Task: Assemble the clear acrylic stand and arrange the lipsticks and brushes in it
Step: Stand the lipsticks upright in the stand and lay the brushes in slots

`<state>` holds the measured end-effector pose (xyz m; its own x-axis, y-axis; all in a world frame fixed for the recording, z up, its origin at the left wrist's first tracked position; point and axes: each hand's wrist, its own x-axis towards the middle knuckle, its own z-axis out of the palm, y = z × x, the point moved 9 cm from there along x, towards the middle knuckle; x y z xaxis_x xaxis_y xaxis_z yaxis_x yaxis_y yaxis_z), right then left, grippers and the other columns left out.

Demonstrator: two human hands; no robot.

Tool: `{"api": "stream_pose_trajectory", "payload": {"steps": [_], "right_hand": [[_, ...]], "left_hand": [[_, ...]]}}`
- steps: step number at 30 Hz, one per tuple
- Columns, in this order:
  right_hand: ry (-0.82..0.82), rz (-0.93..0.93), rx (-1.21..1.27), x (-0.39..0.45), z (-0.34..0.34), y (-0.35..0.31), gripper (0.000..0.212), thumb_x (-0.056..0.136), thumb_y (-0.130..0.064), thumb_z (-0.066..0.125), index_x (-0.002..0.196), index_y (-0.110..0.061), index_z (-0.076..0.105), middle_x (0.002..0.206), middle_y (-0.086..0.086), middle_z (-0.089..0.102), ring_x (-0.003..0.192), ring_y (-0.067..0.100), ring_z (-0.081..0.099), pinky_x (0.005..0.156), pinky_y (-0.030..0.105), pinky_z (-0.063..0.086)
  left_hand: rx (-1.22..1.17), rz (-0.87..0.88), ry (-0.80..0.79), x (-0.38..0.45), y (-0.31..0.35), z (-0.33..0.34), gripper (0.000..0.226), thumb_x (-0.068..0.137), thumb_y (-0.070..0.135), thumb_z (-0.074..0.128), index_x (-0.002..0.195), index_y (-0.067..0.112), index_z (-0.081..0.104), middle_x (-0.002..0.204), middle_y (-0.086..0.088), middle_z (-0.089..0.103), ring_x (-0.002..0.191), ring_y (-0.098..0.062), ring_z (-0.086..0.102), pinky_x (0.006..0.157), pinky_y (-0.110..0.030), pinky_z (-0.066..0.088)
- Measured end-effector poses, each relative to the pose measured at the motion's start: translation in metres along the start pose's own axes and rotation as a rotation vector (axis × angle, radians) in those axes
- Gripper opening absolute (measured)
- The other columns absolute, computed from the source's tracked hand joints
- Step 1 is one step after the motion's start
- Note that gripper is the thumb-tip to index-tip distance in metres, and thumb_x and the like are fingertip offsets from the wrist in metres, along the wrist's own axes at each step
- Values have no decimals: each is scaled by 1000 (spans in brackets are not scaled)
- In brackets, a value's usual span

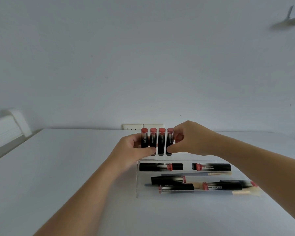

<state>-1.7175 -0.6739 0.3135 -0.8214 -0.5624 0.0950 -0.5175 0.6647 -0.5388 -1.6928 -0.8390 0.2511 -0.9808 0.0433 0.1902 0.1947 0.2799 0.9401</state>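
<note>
Up on the back step of the clear acrylic tiered stand point(138, 179), four black tubes with coral-pink caps point(157, 142) stand upright, squeezed as a row between the left hand point(134, 147) and right hand point(189, 138). Uneven pressure could pop one out, toppling it onto the lipsticks and brushes lying on the lower steps point(194, 183) or the white bench point(75, 167).

Both hands cover the lower parts of 4 upright lipsticks point(157, 141).
</note>
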Motion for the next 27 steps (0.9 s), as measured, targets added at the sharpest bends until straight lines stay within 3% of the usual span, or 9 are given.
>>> {"api": "stream_pose_trajectory", "payload": {"steps": [6, 14, 19, 22, 27], "right_hand": [[-9, -10, 15, 0, 0, -1, 28, 73, -32, 83, 56, -46, 65, 47, -17, 52, 41, 2, 41, 41, 10, 30], [-18, -13, 9, 0, 0, 2, 17, 73, -34, 84, 66, -33, 68, 46, -20, 52, 39, 1, 42, 40, 9, 30], [1, 12, -5, 0, -6, 10, 19, 74, -39, 84, 85, -32, 71, 51, -27, 54, 41, -4, 47, 41, 8, 32], [39, 23, -7, -8, -14, 19, 30, 74, -41, 83, 98, -30, 69, 62, -18, 58, 46, -3, 49, 47, 9, 37], [158, 29, -4, -35, -34, 25, 20, 77, -33, 82, 89, -30, 67, 64, -11, 55, 50, -1, 46, 55, 16, 38]], "left_hand": [[6, 11, -2, 1, -1, -1, 36, 64, 47, 80, 100, 43, 76, 95, 8, 79, 93, -12, 75, 97, -39, 54], [-22, 14, -6, 1, 0, 1, 36, 63, 45, 80, 99, 40, 77, 94, 5, 79, 92, -13, 75, 97, -38, 54], [-34, 23, -6, 3, -2, -2, 36, 65, 45, 83, 100, 39, 76, 95, 7, 79, 90, -10, 75, 88, -30, 52], [-69, 34, -3, 2, -3, -9, 38, 67, 44, 85, 102, 39, 75, 98, 6, 79, 88, -10, 75, 82, -27, 52], [-131, 86, 220, -7, 13, -31, 40, 67, 53, 79, 101, 32, 73, 101, 13, 75, 95, -4, 70, 87, -30, 54]]}}
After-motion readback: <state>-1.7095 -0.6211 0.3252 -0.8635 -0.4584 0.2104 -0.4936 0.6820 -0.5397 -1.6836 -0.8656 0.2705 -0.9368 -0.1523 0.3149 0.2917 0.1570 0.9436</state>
